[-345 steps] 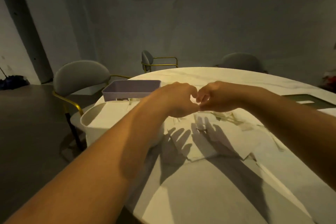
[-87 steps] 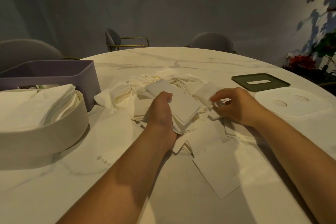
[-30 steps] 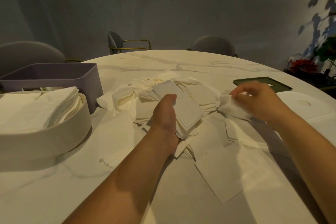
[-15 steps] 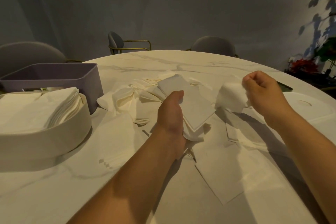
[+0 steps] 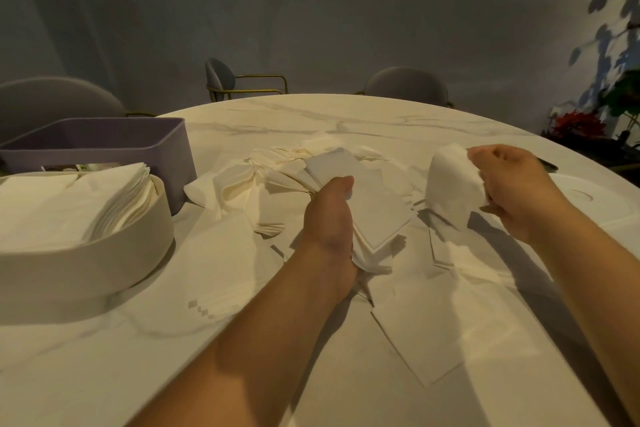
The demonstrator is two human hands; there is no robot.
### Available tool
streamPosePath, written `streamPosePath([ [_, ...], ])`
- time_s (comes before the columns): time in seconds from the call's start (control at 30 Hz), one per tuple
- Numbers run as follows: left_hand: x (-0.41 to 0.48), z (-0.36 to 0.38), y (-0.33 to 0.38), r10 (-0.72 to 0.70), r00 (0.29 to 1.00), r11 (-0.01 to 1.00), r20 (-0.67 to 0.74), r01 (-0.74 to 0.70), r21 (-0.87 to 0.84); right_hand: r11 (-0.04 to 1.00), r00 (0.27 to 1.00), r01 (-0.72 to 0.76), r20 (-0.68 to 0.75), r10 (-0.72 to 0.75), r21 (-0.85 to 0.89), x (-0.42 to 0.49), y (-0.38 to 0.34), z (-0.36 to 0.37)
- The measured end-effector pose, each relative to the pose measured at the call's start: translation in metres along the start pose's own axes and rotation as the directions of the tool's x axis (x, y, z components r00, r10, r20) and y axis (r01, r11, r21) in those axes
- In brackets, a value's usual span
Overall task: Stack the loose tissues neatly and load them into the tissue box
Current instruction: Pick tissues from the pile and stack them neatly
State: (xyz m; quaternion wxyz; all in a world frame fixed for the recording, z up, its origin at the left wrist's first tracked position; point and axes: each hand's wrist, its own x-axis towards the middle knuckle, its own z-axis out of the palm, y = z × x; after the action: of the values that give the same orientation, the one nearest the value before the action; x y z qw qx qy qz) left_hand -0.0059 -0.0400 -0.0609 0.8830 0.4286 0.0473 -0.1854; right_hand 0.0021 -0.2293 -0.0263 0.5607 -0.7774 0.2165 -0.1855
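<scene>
The wall (image 5: 311,10) is plain grey-blue, dim at the left and brighter at the right, where leaf shadows (image 5: 602,3) fall on it. The table (image 5: 311,114) is round, with a pale marble top veined in grey and lit warmly. Three grey upholstered chairs stand beyond it: the left chair (image 5: 59,94) at the table edge, the middle chair (image 5: 221,74) set back with brass-coloured arms, and the right chair (image 5: 408,85) at the far rim. A green plant (image 5: 623,94) and red flowers (image 5: 576,123) stand at the right.
</scene>
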Motion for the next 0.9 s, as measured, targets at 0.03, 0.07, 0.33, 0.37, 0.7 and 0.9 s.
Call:
streamPosePath([
  [0.03, 0.002, -0.001, -0.001, 0.004, 1.000, 1.000, -0.004, -0.004, 0.000, 0.999, 0.996, -0.042, 0.075, 0.041, 0.016, -0.002, 0.000, -0.003],
  [0.07, 0.003, -0.001, -0.001, 0.007, 1.000, 1.000, -0.006, -0.007, -0.003, 0.998, 0.987, -0.067, 0.145, 0.064, 0.017, -0.004, 0.001, -0.005],
  [0.33, -0.003, 0.002, 0.000, -0.033, 0.999, 0.999, 0.034, 0.034, -0.028, 0.906, 0.937, 0.342, 0.157, -0.311, -0.250, -0.008, 0.003, -0.003],
  [0.37, -0.004, 0.003, 0.000, -0.037, 0.999, 0.999, 0.038, 0.038, -0.027, 0.894, 0.926, 0.376, 0.139, -0.352, -0.244, -0.008, 0.003, -0.002],
  [0.7, -0.007, 0.003, 0.001, -0.044, 0.998, 0.999, 0.054, 0.044, 0.004, 0.963, 0.996, -0.069, -0.031, 0.080, 0.259, -0.005, -0.009, -0.011],
  [0.9, -0.018, 0.010, 0.005, -0.056, 0.998, 0.998, 0.038, 0.055, 0.019, 0.960, 0.981, 0.177, 0.035, -0.189, 0.216, -0.019, -0.011, -0.005],
])
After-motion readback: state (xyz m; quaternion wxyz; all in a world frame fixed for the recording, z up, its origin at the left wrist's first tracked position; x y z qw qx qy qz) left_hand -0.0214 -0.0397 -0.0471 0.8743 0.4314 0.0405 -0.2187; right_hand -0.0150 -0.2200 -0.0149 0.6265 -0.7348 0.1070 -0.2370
